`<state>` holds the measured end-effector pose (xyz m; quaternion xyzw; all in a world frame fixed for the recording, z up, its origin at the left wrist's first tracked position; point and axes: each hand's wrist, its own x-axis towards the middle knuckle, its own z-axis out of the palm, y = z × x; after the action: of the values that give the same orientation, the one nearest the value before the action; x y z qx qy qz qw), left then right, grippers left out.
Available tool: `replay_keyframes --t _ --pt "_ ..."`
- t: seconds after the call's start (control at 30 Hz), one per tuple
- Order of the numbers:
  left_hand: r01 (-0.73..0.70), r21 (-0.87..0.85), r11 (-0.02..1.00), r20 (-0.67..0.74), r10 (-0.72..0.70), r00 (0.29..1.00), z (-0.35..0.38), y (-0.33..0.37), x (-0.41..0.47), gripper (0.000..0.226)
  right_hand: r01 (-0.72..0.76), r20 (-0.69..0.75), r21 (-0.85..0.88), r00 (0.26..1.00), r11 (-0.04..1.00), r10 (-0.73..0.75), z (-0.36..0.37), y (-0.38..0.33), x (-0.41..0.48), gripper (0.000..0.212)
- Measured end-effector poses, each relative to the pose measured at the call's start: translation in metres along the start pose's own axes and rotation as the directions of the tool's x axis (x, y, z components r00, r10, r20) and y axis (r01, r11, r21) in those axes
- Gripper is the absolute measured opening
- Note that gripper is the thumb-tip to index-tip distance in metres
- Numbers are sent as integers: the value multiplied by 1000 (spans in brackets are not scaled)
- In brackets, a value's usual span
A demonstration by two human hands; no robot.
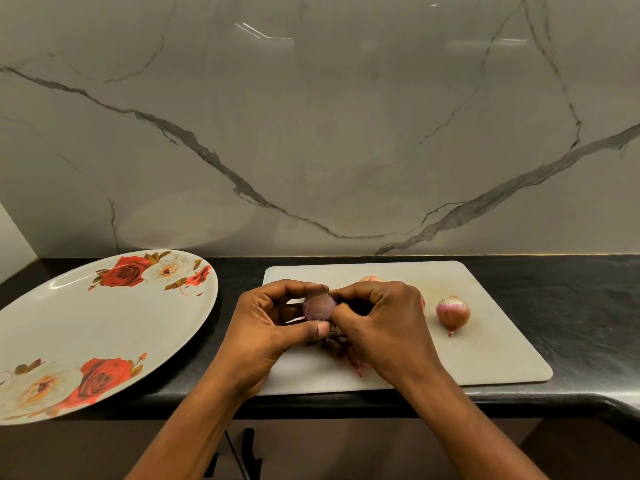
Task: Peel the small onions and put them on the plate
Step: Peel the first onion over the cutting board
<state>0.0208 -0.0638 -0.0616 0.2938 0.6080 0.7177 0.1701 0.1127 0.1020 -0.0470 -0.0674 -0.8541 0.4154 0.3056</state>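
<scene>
- Nearest me, my left hand (266, 323) grips a small onion (318, 308); my right hand (381, 320) pinches at its end.
- A second onion (453, 314) lies on the cutting board (485, 351).
- On the table (571, 306), left, sits the floral plate (104, 323).

We count three small onions (held onion (318, 307), loose onion (453, 313), half-hidden onion (371, 279)), one plate (104, 327), one cutting board (485, 348), one peel heap (337, 338).

A black, stone-look counter (571, 306) runs left to right. On its left part lies a large white plate (104, 323) printed with red and cream roses, its near rim reaching the counter's near edge. Just right of it, apart, lies a pale grey cutting board (485, 358) with rounded corners.
</scene>
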Motion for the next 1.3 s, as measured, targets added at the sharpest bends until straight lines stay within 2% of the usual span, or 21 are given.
replay_keyframes --t 0.3,0.43,0.57,0.8,1.0,1.17,1.3 --pt "69 -128 989 40 -64 997 0 0 2 52 -113 48 96 993 989 109 -11 11 9 22" --pt "71 -155 985 33 -66 997 1 0 3 52 -191 91 168 980 967 178 -12 13 10 19" --pt "81 -160 984 32 -77 997 1 1 2 54 -214 160 267 971 940 176 -14 7 8 13" --pt "75 -80 994 26 -74 997 3 1 1 54 -134 152 191 983 972 105 -16 4 9 9" --pt "66 -60 996 30 -64 997 3 2 1 54 24 39 39 999 999 -26 -7 0 3 9" --pt "84 -99 992 44 -80 996 3 3 0 56 20 -24 3 1000 1000 -20 -3 7 0 7" --pt "101 -149 984 48 -95 994 3 4 1 55 -10 -10 29 1000 1000 10 -5 10 2 14"
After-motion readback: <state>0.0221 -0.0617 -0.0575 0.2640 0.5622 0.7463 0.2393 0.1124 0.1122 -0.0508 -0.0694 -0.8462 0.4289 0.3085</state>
